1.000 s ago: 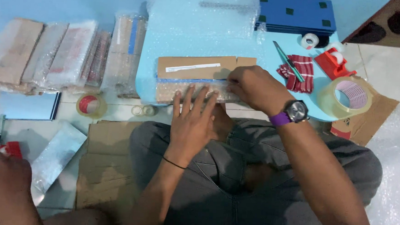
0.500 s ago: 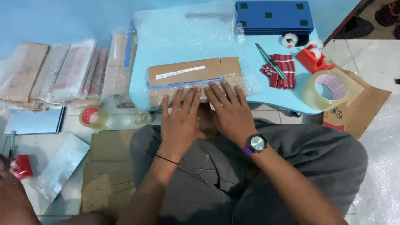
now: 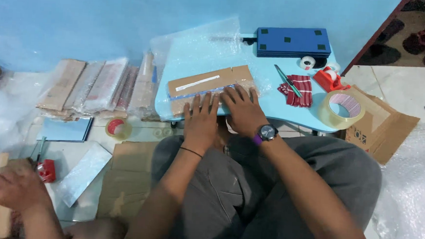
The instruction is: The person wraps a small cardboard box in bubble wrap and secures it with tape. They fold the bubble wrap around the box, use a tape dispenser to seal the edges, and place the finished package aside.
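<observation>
Now left hand [image 3: 200, 121] and right hand [image 3: 242, 111] press flat on cardboard parcel [image 3: 209, 83]; seemingly gripping nothing.

A second ago the right hand [image 3: 242, 110] gripped the cardboard packet's [image 3: 209, 82] right end; now it lies flat beside the left hand [image 3: 201, 120] on the packet's near edge.

Flat brown cardboard package [image 3: 209, 83], white label strip [image 3: 197, 83], on the blue table [image 3: 276, 110].

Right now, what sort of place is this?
Probably a home packing spot on a tiled floor: a low blue table with a clear tape roll, bubble wrap, and wrapped parcels stacked against the wall.
</observation>
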